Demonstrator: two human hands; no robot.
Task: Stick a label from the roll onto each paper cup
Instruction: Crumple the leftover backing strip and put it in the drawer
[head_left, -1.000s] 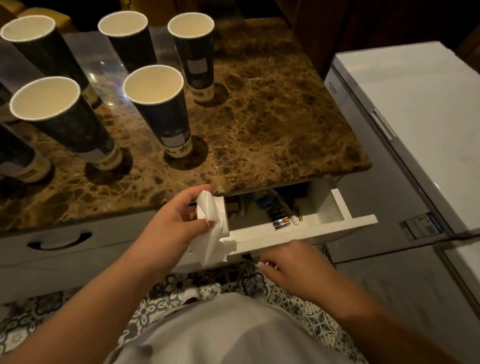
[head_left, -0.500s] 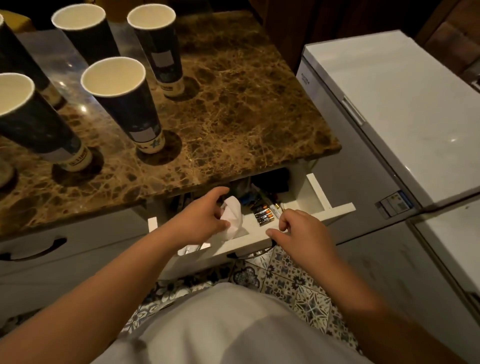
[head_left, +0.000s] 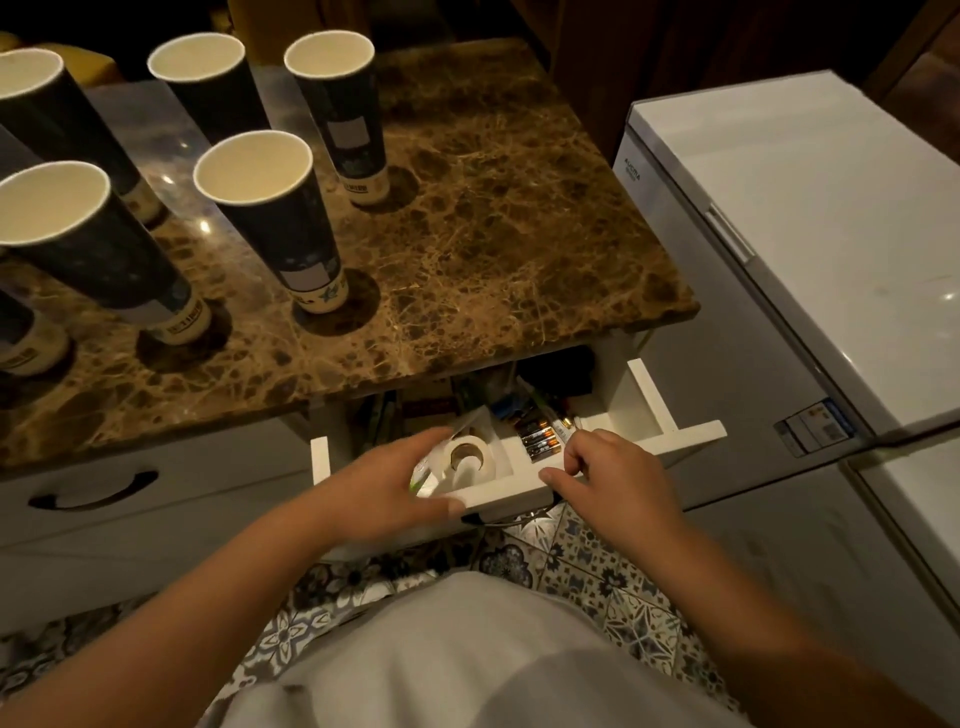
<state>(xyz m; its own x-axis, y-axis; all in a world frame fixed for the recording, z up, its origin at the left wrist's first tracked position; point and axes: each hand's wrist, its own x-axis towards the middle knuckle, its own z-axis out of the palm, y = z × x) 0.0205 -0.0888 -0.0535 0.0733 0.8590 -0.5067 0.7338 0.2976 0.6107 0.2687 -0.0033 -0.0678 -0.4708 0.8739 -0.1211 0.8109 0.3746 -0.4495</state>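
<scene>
Roll (head_left: 466, 457) in the open drawer (head_left: 519, 491), both hands at it.

The roll lies flat inside the drawer's front left corner. The left hand (head_left: 384, 491) is spread loosely just left of it and grips nothing — probably setting it down or reaching for it, though blur hides any contact. The right hand (head_left: 610, 480), fingers curled and empty, rests on the drawer's front edge, likely to steady it. Batteries (head_left: 537, 439) sit right of the roll. Above the drawer, cups (head_left: 283, 223) stand upright on the marble top (head_left: 493, 218), some already labelled; a white freezer (head_left: 810, 218) stands right of the drawer, patterned tiles (head_left: 561, 556) below.
</scene>
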